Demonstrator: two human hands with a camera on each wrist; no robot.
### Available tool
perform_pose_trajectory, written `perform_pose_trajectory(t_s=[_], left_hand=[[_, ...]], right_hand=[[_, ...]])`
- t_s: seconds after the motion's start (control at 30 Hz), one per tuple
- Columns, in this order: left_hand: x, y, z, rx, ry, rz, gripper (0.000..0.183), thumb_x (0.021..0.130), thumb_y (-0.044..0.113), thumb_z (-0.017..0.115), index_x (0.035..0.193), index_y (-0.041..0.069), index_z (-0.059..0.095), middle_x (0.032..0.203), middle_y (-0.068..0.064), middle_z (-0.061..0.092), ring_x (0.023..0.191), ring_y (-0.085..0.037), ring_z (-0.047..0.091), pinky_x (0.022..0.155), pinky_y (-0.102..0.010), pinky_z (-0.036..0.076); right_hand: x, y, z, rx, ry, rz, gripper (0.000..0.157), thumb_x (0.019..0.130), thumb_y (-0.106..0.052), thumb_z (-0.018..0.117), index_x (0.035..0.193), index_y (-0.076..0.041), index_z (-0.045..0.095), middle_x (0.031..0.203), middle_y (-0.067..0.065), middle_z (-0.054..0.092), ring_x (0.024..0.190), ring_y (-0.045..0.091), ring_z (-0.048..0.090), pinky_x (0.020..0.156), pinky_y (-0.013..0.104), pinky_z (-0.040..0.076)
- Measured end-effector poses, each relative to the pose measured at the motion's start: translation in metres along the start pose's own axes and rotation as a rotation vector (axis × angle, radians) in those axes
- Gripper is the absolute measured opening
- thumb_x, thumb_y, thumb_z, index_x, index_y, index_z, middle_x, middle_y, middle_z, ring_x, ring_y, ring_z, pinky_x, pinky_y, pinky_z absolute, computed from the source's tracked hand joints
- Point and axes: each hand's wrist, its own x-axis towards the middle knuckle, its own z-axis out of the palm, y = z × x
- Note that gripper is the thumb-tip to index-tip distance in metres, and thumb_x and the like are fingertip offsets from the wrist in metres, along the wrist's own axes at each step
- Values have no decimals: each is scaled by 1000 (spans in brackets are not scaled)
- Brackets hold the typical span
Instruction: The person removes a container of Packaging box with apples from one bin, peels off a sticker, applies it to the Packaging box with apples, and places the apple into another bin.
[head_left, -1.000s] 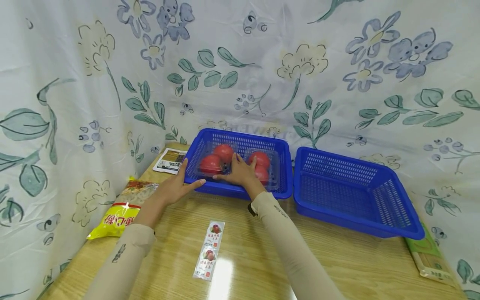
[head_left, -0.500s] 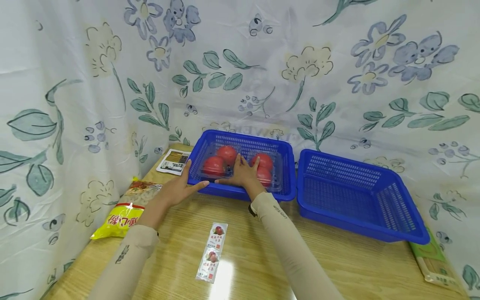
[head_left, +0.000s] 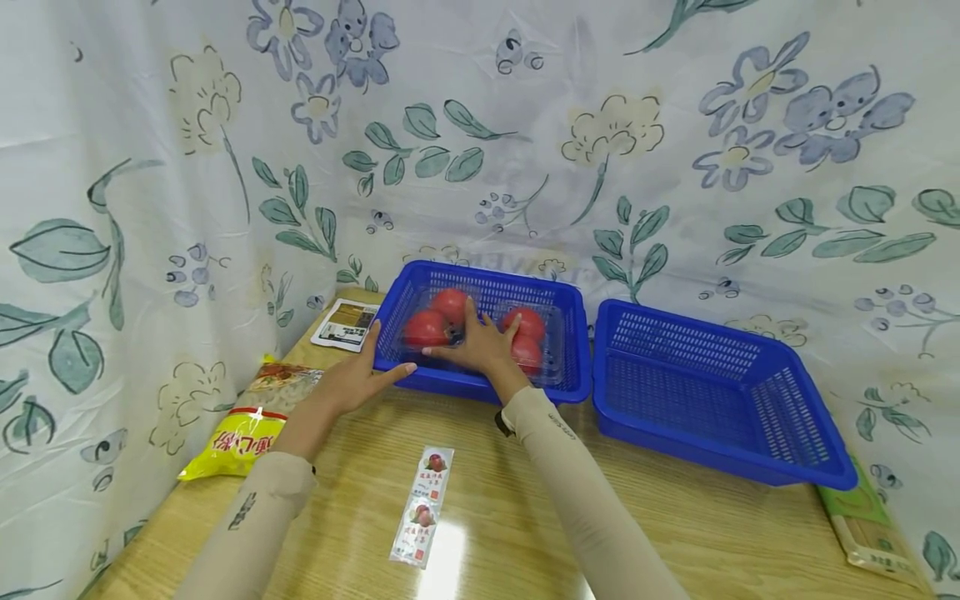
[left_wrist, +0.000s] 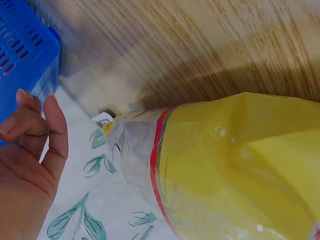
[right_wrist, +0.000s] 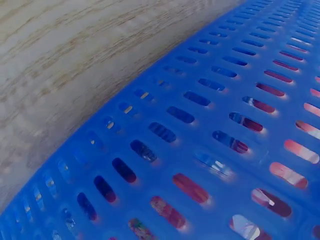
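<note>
In the head view, a blue slotted basket [head_left: 491, 273] holds two clear plastic boxes of round red fruit. My right hand [head_left: 486, 346] reaches over its front rim, between the left box [head_left: 427, 330] and the right box [head_left: 525, 327]. Thumb and forefinger are spread along the left box's near right side; another finger lies over the right box. My left hand [head_left: 356, 379] is by the basket's front left corner, thumb and fingers apart at the rim. The left wrist view shows its fingers [left_wrist: 56, 120] loosely bent beside the basket, holding nothing. Only basket slots show in the right wrist view.
A second blue basket [head_left: 720, 442] stands to the right, with a green-labelled packet [head_left: 862, 517] beside it. A yellow bag [head_left: 243, 433] lies left, a white packet [head_left: 345, 325] behind it. A strip of two fruit labels [head_left: 422, 508] lies on the wooden table [head_left: 345, 517].
The right hand has shifted slightly left and away, thumb and forefinger closer to the left box. The left hand stays at the basket corner. The whole head view has shifted a little.
</note>
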Motion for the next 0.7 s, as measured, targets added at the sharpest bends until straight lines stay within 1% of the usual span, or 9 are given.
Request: perform_pose_trajectory(t_s=[0.07,0.1,0.2,0.3,0.37,0.43,0.53,0.63,0.7], left_hand=[[0,0,1,-2,0,-3,111,89,80,39,158,11,-15,146,-39,37,125,-56,50,101,-65,41],[0,0,1,-3,-1,-4,111,89,80,38,158,11,-15,146,-39,37,125,-56,50,101,-65,41],[0,-1,2,-2,0,-5,111,89,79,38,158,11,-15,146,-40,37,125,-56,50,101,-64,41],[-1,-1,2,-1,0,-4,110,90,79,39,158,10,-15,146,-40,36,125,-56,50,101,-64,41],[-1,-1,2,0,1,-2,110,90,78,39,158,10,-15,146,-40,36,125,-56,49,101,-64,41],[-1,-1,1,0,2,-2,110,90,78,39,158,9,-14,146,-40,36,125,-56,49,101,-64,41],[0,-2,1,2,3,-3,110,90,78,39,158,9,-14,146,-40,36,125,-56,49,100,-65,41],[0,-2,1,5,5,-2,110,90,78,39,158,10,-15,147,-39,37,126,-56,49,101,-65,41],[0,-2,1,5,6,-1,110,90,78,39,158,10,-15,147,-39,36,126,-56,49,101,-65,41]], right_hand=[[0,-1,0,14,11,-17,120,75,-82,60,161,-20,4,160,6,34,149,31,29,113,69,-14],[0,-2,0,24,19,-22,121,75,-81,61,161,-19,3,160,7,34,149,31,29,113,69,-14],[0,-4,1,60,37,-25,127,74,-80,63,161,-11,0,162,10,28,149,30,27,113,68,-13],[0,-6,0,90,63,-20,131,73,-79,66,159,-3,1,162,14,27,150,30,27,114,68,-12],[0,-6,0,89,71,-24,130,73,-79,66,159,-3,5,162,14,28,150,31,26,114,69,-11],[0,-7,0,91,81,-33,128,73,-78,67,160,-5,7,163,12,27,150,31,27,114,70,-8],[1,-8,0,124,97,-59,127,72,-74,72,160,-9,8,164,12,23,149,34,29,116,69,3],[2,-9,-1,206,103,-79,128,70,-68,78,160,-10,8,164,16,20,145,38,34,117,61,23],[3,-10,-1,272,91,-84,128,71,-63,80,161,-11,6,164,19,16,144,42,35,114,58,32]])
